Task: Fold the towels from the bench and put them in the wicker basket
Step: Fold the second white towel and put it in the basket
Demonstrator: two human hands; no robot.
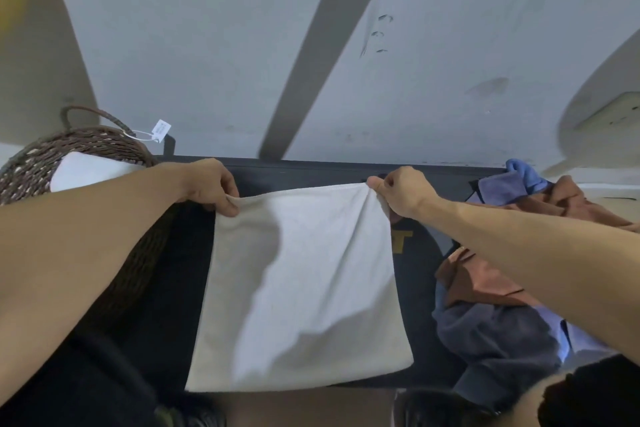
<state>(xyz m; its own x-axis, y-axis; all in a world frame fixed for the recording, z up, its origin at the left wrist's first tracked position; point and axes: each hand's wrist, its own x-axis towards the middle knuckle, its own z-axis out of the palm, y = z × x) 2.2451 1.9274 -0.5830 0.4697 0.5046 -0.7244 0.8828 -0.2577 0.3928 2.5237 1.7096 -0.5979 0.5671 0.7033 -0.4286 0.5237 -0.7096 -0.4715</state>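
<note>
A white towel (301, 288) lies spread over the dark bench (415, 288), reaching from its far side to the near edge. My left hand (213, 187) pinches the towel's far left corner. My right hand (401, 191) pinches its far right corner. The brown wicker basket (31, 163) stands at the left end of the bench, partly hidden by my left forearm, with a folded white towel (86, 170) inside it.
A heap of unfolded towels lies at the right end of the bench: brown (485, 281), dark grey-blue (498, 336) and light blue (523, 173). A white price tag (161, 130) hangs from the basket handle. A grey wall rises behind the bench.
</note>
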